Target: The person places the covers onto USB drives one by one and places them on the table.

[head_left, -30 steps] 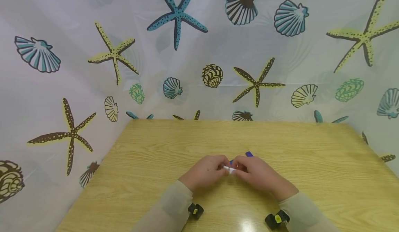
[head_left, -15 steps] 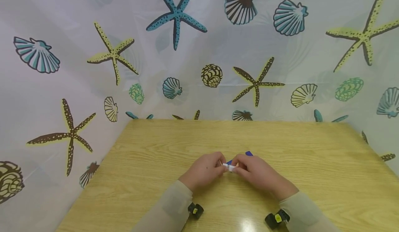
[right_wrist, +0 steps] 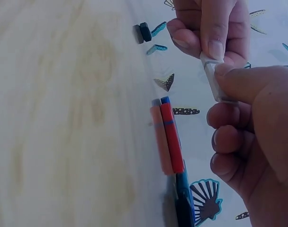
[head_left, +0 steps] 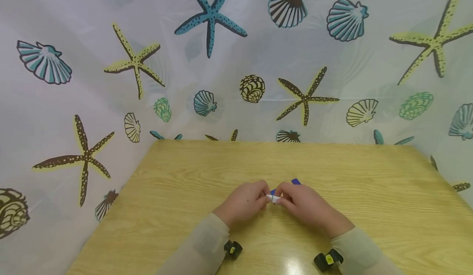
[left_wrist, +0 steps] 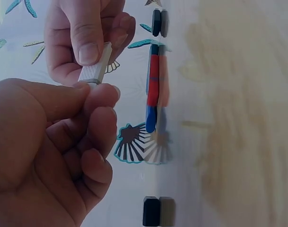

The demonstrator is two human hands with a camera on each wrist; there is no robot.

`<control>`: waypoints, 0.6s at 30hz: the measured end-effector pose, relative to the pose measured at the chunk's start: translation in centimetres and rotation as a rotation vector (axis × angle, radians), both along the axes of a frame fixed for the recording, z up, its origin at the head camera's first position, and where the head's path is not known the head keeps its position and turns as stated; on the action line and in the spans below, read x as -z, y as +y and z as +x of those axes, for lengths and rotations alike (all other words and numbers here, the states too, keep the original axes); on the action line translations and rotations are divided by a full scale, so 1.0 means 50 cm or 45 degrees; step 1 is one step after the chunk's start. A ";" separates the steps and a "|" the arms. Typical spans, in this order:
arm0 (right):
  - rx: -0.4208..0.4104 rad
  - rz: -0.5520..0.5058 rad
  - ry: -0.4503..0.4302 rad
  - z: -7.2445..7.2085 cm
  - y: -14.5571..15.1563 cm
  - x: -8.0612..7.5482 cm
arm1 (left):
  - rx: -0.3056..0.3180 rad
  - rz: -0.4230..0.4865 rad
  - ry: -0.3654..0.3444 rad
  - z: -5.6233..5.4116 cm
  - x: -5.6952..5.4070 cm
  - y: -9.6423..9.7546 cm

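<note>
Both hands meet over the table's middle at a small flat white stick (left_wrist: pixel 95 71), which has a ridged face and a thin grey seam near one end. My left hand (head_left: pixel 245 200) pinches the end at the seam between thumb and forefinger, covering much of that end. The longer part is pinched by my right hand (head_left: pixel 304 205), its thumb (right_wrist: pixel 234 84) lying along the stick. In the left wrist view, the other left fingers (left_wrist: pixel 102 127) are curled below the stick.
Beyond the hands, a red piece with blue ends (left_wrist: pixel 153 82) lies on the wooden table (head_left: pixel 207 164). Small dark blocks (left_wrist: pixel 157 22) lie on either side of it; one shows blue (head_left: pixel 296 181) in the head view. A shell-print curtain (head_left: pixel 229 61) surrounds the table.
Half a second ago two white pieces showed slightly apart between the hands. Now they lie end to end in one line. The left hand has shifted slightly toward the right one.
</note>
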State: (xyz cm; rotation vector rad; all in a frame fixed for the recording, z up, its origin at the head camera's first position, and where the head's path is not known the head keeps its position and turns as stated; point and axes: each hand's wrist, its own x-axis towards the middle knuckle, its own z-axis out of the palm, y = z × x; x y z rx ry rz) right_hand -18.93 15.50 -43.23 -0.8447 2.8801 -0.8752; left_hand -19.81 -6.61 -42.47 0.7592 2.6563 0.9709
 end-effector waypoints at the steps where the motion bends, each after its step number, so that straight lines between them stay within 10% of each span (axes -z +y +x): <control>1: -0.007 0.007 0.012 0.001 -0.001 0.001 | 0.008 -0.007 0.009 0.000 0.001 -0.001; 18: 0.067 -0.176 -0.087 -0.003 0.005 0.009 | -0.068 0.109 -0.062 0.006 -0.004 0.003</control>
